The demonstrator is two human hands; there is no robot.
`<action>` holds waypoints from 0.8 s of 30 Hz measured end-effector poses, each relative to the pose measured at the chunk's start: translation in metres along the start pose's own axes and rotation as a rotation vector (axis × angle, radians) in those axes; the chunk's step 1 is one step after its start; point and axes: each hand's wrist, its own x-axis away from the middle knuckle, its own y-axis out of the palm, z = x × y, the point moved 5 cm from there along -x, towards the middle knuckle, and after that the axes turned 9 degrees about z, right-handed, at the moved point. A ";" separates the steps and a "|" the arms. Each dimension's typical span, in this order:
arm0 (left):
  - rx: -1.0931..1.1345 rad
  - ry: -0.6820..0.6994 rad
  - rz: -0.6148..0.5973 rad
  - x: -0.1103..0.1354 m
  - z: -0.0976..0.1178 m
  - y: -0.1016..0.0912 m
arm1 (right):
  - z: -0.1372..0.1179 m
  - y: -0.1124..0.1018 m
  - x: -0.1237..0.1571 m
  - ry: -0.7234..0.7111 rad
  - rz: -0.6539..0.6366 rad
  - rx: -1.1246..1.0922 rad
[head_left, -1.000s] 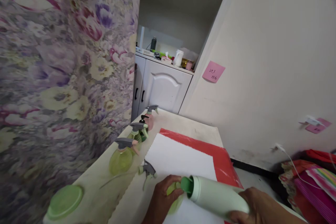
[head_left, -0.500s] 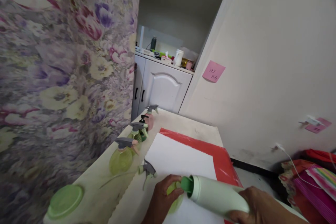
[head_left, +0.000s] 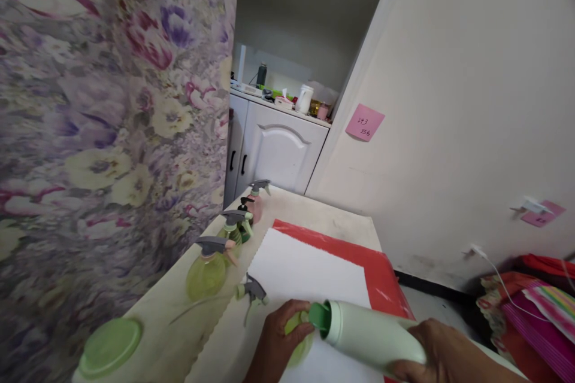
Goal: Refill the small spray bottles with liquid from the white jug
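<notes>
My right hand (head_left: 433,350) is closed around the base of a pale green bottle (head_left: 372,332), tilted on its side with its open mouth to the left. A darker green piece or liquid (head_left: 318,315) shows at that mouth; I cannot tell which. My left hand (head_left: 278,338) grips the top of a clear yellow-green bottle (head_left: 300,354) just under the mouth, its neck partly hidden by fingers. Beside my left hand, a loose grey trigger spray head (head_left: 254,292) with a thin tube lies on the white sheet (head_left: 309,269).
Along the table's left side stand a yellow spray bottle (head_left: 206,275), a green spray bottle (head_left: 232,230), a dark pump bottle (head_left: 245,209) and a pink spray bottle (head_left: 255,200). A green round lid (head_left: 110,347) is front left. Red plastic (head_left: 386,275) lies under the sheet.
</notes>
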 end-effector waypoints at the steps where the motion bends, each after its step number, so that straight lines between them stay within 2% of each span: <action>1: -0.003 -0.001 0.001 0.000 0.000 0.000 | -0.001 0.000 0.000 -0.006 -0.006 -0.002; 10: 0.013 0.007 0.006 0.000 -0.001 0.000 | -0.006 -0.002 0.002 -0.043 -0.044 -0.005; 16: 0.020 0.013 0.007 0.000 0.001 0.000 | -0.008 -0.003 0.001 -0.007 -0.020 0.040; 24: 0.038 0.006 0.005 0.000 0.000 -0.001 | 0.001 0.004 -0.001 -0.025 -0.029 0.018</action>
